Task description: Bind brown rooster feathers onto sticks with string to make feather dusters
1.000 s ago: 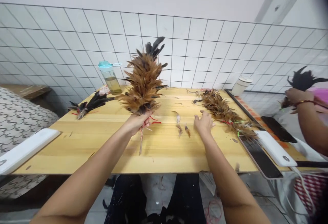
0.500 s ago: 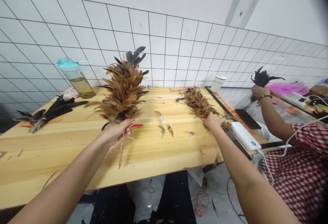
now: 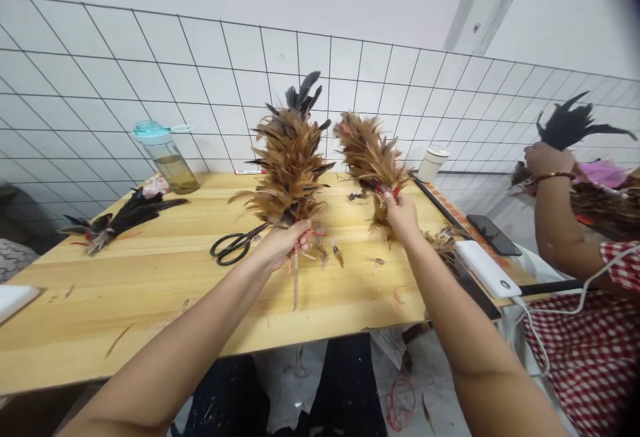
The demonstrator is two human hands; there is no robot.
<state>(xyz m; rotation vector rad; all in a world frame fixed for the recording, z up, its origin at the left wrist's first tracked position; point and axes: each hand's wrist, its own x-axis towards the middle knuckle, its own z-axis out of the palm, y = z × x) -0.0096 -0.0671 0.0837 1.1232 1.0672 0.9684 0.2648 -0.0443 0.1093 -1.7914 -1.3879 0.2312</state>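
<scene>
Here, at the far left of the wooden table [image 3: 150,290], a bunch of black feathers [image 3: 120,217] lies flat, and just behind it a water bottle [image 3: 165,160] with a teal lid stands upright in front of the wire grid [image 3: 75,90]. Black scissors [image 3: 235,245] lie on the table just beside the left hand [image 3: 283,245]. That hand's grip is pressed together round the bound stems of a large brown feather bundle [image 3: 290,164], which it holds upright above the table, dark tips on top and a thin stick hanging below the fist. A few loose feathers [image 3: 336,255] lie just right of it. The right hand [image 3: 403,214] is up off the table, its grip pinching a smaller brown feather bundle [image 3: 370,150] at its red tie, the plumes tilted up and to the left, near the large bundle but apart from it. Further right are a white cup [image 3: 434,162], a white power bank [image 3: 487,269] and a dark phone [image 3: 495,235]. At the right edge another person's hand [image 3: 547,158] holds up black plumes [image 3: 570,125].
</scene>
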